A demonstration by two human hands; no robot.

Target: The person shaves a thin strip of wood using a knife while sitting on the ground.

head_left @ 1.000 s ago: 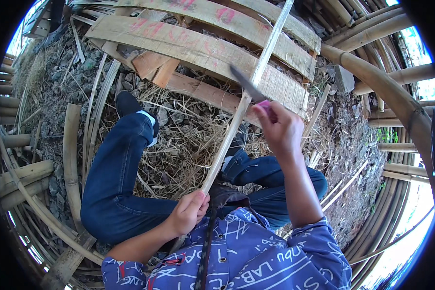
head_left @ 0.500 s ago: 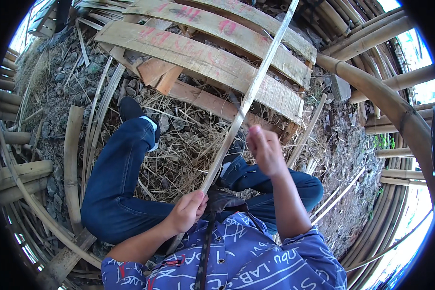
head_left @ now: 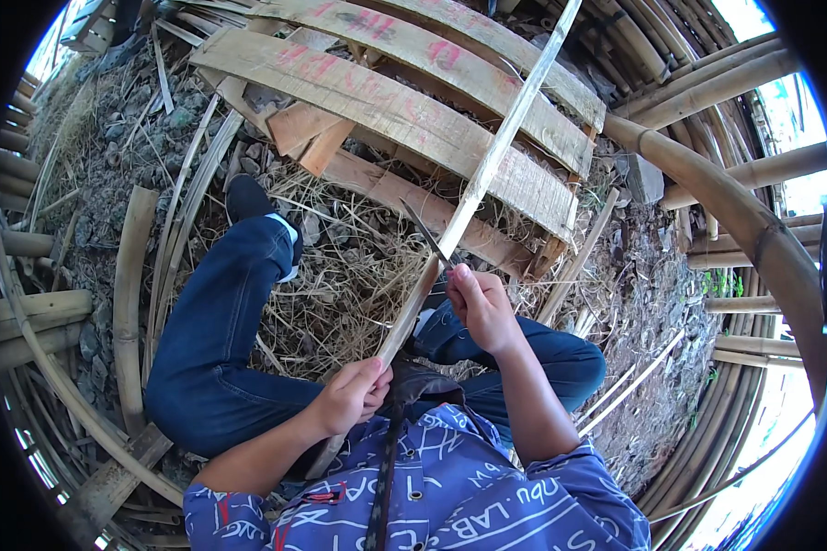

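Note:
A long pale bamboo strip (head_left: 487, 170) runs from my lap up toward the top of the view. My left hand (head_left: 349, 397) grips its lower end near my chest. My right hand (head_left: 480, 308) is closed on the handle of a knife (head_left: 425, 234), whose dark blade lies against the strip's left edge just above my fist. My legs in blue jeans (head_left: 216, 331) are stretched out under the strip, one dark shoe (head_left: 246, 197) pointing away.
Wooden planks with red markings (head_left: 386, 101) lie across the ground ahead. Dry bamboo shavings (head_left: 340, 275) cover the dirt between my legs. Thick bamboo poles (head_left: 735, 211) curve along the right side, and split strips (head_left: 133, 285) lie at the left.
My right hand has come down the strip toward my body, bringing the knife blade lower against it. My left hand has kept its hold on the lower end.

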